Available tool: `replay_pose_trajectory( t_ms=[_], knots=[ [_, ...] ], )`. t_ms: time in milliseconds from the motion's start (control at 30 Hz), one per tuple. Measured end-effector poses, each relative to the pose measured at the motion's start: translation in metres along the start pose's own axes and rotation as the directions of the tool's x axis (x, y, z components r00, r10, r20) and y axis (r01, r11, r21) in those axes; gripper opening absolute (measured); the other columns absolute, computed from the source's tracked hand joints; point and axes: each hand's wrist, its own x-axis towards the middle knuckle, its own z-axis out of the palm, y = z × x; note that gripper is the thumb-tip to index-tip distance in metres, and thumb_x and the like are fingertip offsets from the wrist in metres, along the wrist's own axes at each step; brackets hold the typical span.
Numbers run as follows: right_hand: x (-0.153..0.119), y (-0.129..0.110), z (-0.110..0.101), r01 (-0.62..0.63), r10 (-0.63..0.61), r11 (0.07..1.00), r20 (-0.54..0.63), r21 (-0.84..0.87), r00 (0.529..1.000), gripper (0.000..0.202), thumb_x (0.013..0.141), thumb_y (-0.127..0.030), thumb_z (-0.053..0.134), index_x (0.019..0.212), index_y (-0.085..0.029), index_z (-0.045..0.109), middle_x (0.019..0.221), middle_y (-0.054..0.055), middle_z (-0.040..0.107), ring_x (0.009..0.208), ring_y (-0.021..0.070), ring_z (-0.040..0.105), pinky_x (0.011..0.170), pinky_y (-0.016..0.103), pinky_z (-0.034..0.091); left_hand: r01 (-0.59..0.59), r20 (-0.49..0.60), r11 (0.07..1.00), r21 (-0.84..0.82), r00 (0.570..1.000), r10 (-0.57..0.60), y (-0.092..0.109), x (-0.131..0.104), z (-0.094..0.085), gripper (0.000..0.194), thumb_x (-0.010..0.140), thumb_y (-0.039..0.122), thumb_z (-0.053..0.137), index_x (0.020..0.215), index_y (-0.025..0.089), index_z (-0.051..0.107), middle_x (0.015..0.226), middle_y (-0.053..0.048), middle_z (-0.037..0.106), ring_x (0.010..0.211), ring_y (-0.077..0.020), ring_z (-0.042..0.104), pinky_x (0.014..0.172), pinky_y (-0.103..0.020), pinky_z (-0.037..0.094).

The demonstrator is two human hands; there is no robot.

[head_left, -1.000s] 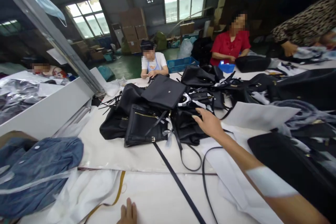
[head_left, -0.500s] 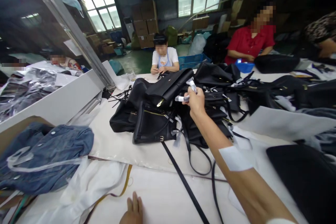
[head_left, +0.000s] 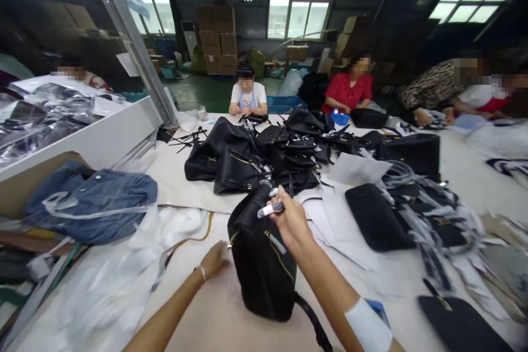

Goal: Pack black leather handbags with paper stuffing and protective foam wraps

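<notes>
Black bag (head_left: 264,280) lies between our hands, over near table (head_left: 193,319); long axis runs far to near, handle end far, base near and slightly right; our right hand (head_left: 293,225) is closer to wrapped handle (head_left: 267,210), fingers curled round it, forearm slanting in from near right; our left hand (head_left: 215,260), loosely open, nothing seen in grasp, sits just beside bag's left side; contact there we cannot tell.
</notes>
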Motion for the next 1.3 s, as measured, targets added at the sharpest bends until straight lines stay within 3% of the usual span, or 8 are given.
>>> replay_pose_trajectory(
  t_ms=[133, 233, 433, 500, 600, 700, 1067, 1300],
  knots=[
    [-0.094, 0.036, -0.014, -0.175, 0.176, 0.984, -0.085, 0.024, 0.981, 0.031, 0.067, -0.040, 0.073, 0.081, -0.019, 0.055, 0.077, 0.002, 0.061, 0.078, 0.0181, 0.062, 0.056, 0.026, 0.053, 0.053, 0.179, 0.789, -0.612, 0.981, 0.073, -0.015, -0.081, -0.012, 0.075, 0.084, 0.065, 0.016, 0.141, 0.018, 0.028, 0.137, -0.016, 0.046, 0.115, -0.0249, 0.054, 0.095, -0.042, 0.043],
    [-0.138, 0.058, 0.002, -0.203, 0.205, 0.977, -0.034, 0.059, 0.978, 0.028, 0.071, -0.038, 0.072, 0.082, -0.020, 0.053, 0.082, 0.003, 0.061, 0.088, 0.0200, 0.062, 0.072, 0.036, 0.056, 0.028, 0.140, 0.561, -0.827, 0.977, 0.158, -0.019, -0.128, -0.001, 0.081, 0.078, 0.072, 0.029, 0.142, 0.024, 0.023, 0.144, -0.013, 0.036, 0.125, -0.0266, 0.045, 0.099, -0.042, 0.040],
    [-0.115, 0.085, 0.037, -0.125, 0.190, 0.919, 0.144, -0.373, 0.971, 0.024, 0.079, -0.040, 0.060, 0.089, -0.021, 0.051, 0.086, 0.001, 0.062, 0.085, 0.0165, 0.061, 0.074, 0.035, 0.053, -0.120, -0.189, 0.682, -0.722, 0.982, -0.027, -0.009, -0.112, 0.028, 0.081, 0.063, 0.045, 0.074, 0.131, 0.015, 0.040, 0.132, -0.014, 0.051, 0.121, -0.0291, 0.047, 0.104, -0.043, 0.034],
    [-0.093, 0.076, 0.025, 0.028, 0.203, 0.628, 0.199, -0.777, 0.959, 0.023, 0.080, -0.037, 0.059, 0.093, -0.019, 0.053, 0.083, 0.002, 0.064, 0.084, 0.0184, 0.061, 0.075, 0.034, 0.051, -0.048, -0.157, 0.621, -0.782, 0.980, -0.123, -0.007, -0.093, 0.027, 0.067, 0.062, 0.043, 0.074, 0.118, 0.011, 0.053, 0.118, -0.014, 0.062, 0.112, -0.0297, 0.054, 0.099, -0.042, 0.039],
    [-0.071, 0.049, -0.006, 0.302, 0.030, -0.124, 0.300, -0.945, 0.953, 0.027, 0.082, -0.027, 0.057, 0.107, -0.020, 0.053, 0.095, 0.008, 0.065, 0.097, 0.0239, 0.058, 0.085, 0.036, 0.044, 0.007, -0.083, 0.541, -0.841, 0.986, -0.142, -0.011, -0.078, 0.016, 0.058, 0.062, 0.043, 0.075, 0.105, 0.008, 0.060, 0.101, -0.014, 0.069, 0.096, -0.0288, 0.063, 0.089, -0.041, 0.048],
    [-0.063, 0.027, -0.035, 0.271, -0.093, -0.417, 0.337, -0.868, 0.937, 0.036, 0.084, -0.019, 0.049, 0.120, -0.015, 0.046, 0.116, 0.017, 0.057, 0.112, 0.0277, 0.050, 0.091, 0.037, 0.038, 0.043, -0.017, 0.499, -0.865, 0.993, -0.114, -0.024, -0.081, 0.002, 0.055, 0.065, 0.042, 0.074, 0.105, 0.007, 0.060, 0.097, -0.016, 0.070, 0.087, -0.0260, 0.067, 0.084, -0.041, 0.051],
    [-0.081, 0.124, -0.094, 0.316, 0.349, -0.260, 0.217, -0.912, 0.912, 0.093, 0.067, -0.052, 0.067, 0.142, -0.014, 0.024, 0.137, 0.019, 0.042, 0.125, 0.0314, 0.041, 0.098, 0.040, 0.035, 0.303, 0.309, 0.446, -0.842, 0.949, -0.062, -0.069, -0.125, -0.010, 0.053, 0.069, 0.047, 0.068, 0.109, 0.013, 0.061, 0.101, -0.016, 0.070, 0.088, -0.0261, 0.068, 0.085, -0.042, 0.052],
    [-0.058, 0.125, -0.091, 0.239, 0.574, -0.329, 0.008, -0.914, 0.819, 0.034, 0.070, -0.028, 0.063, 0.101, -0.015, 0.064, 0.077, 0.006, 0.071, 0.069, 0.0197, 0.067, 0.061, 0.026, 0.048, 0.268, 0.275, 0.544, -0.795, 0.959, -0.070, -0.079, -0.124, -0.014, 0.055, 0.068, 0.050, 0.067, 0.108, 0.012, 0.062, 0.105, -0.012, 0.069, 0.096, -0.0252, 0.064, 0.094, -0.040, 0.045]
  ],
)
